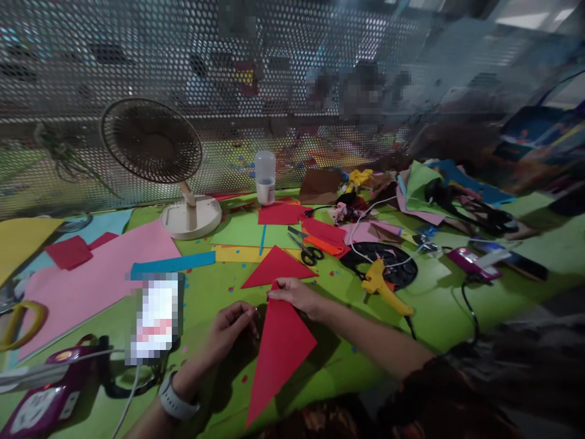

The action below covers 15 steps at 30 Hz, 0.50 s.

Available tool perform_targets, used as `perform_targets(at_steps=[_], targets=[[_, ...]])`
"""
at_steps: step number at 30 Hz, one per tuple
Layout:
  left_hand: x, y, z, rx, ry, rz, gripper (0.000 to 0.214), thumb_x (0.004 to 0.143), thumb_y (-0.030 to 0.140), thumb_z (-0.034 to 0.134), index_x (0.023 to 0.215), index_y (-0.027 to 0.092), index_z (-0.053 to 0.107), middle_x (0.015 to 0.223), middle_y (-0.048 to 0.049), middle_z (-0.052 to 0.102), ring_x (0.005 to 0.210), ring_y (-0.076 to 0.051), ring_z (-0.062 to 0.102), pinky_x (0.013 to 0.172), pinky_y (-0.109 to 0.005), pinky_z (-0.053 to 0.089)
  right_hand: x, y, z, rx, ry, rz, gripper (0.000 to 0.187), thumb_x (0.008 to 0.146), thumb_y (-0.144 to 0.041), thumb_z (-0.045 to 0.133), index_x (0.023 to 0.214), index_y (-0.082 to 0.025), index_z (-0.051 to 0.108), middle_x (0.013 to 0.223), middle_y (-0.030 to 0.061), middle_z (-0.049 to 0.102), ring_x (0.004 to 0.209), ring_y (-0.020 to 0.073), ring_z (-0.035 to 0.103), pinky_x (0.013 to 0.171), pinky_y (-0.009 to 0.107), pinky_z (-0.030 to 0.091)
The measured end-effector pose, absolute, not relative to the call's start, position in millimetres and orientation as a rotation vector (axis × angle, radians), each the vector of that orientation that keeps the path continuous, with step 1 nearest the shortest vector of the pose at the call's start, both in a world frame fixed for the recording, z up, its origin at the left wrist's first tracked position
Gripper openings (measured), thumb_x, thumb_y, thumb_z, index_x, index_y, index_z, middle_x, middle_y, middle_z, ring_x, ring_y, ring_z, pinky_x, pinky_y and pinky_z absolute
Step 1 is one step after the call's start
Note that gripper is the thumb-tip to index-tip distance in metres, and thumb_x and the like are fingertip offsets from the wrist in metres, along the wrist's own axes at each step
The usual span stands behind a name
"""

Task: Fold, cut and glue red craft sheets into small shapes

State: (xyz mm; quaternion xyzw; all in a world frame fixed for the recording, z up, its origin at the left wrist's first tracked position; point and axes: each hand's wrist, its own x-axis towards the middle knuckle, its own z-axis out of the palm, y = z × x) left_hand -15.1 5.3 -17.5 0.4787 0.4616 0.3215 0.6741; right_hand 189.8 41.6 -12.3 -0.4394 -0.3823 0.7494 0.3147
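Note:
My right hand (297,296) pinches the top of a red folded paper triangle (281,347), whose long point hangs down toward the table's front edge. Just beyond it, a second red paper triangle (276,268) lies flat on the table. To the left of the held paper is my left hand (235,323), apart from it, with its fingers curled in and thumb near the index finger. Whatever may be between those fingertips is too small to make out. Black-handled scissors (311,251) lie behind the flat triangle.
A yellow glue gun (384,286) rests at the right. A fan (192,216) and a white bottle (265,183) stand by the perforated metal screen. Pink paper (100,268), a phone (158,317), yellow-handled scissors (25,326) and a purple device (50,390) lie left.

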Motion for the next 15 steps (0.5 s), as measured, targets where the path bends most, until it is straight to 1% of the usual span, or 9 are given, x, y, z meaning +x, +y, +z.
perform_targets(at_steps=[6, 11, 15], targets=[[-11.6, 3.7, -8.1, 1.056, 1.040, 0.730, 0.037, 0.081, 0.052, 0.064, 0.074, 0.016, 0.059, 0.059, -0.0012, 0.063, 0.052, -0.013, 0.059, 0.055, -0.024, 0.046, 189.6, 41.5, -12.2, -1.159, -1.007, 1.967, 0.040, 0.057, -0.044, 0.082, 0.075, -0.017, 0.058, 0.061, -0.0054, 0.060, 0.052, 0.0092, 0.053, 0.055, 0.023, 0.041], [-11.7, 5.1, -10.7, 1.092, 1.054, 0.738, 0.036, 0.076, 0.052, 0.069, 0.082, 0.018, 0.059, 0.060, -0.0012, 0.065, 0.054, -0.014, 0.060, 0.056, -0.025, 0.046, 189.3, 41.7, -12.8, -1.152, -1.022, 1.956, 0.040, 0.057, -0.045, 0.081, 0.073, -0.017, 0.058, 0.060, -0.0052, 0.059, 0.050, 0.0087, 0.051, 0.053, 0.022, 0.038], [-12.3, 5.7, -13.5, 1.110, 1.036, 0.720, 0.038, 0.075, 0.054, 0.069, 0.079, 0.017, 0.060, 0.059, -0.0019, 0.064, 0.052, -0.014, 0.059, 0.055, -0.025, 0.045, 189.3, 41.3, -13.9, -1.147, -1.021, 1.954, 0.039, 0.058, -0.044, 0.080, 0.074, -0.017, 0.058, 0.061, -0.0054, 0.059, 0.052, 0.0088, 0.051, 0.054, 0.022, 0.038]])
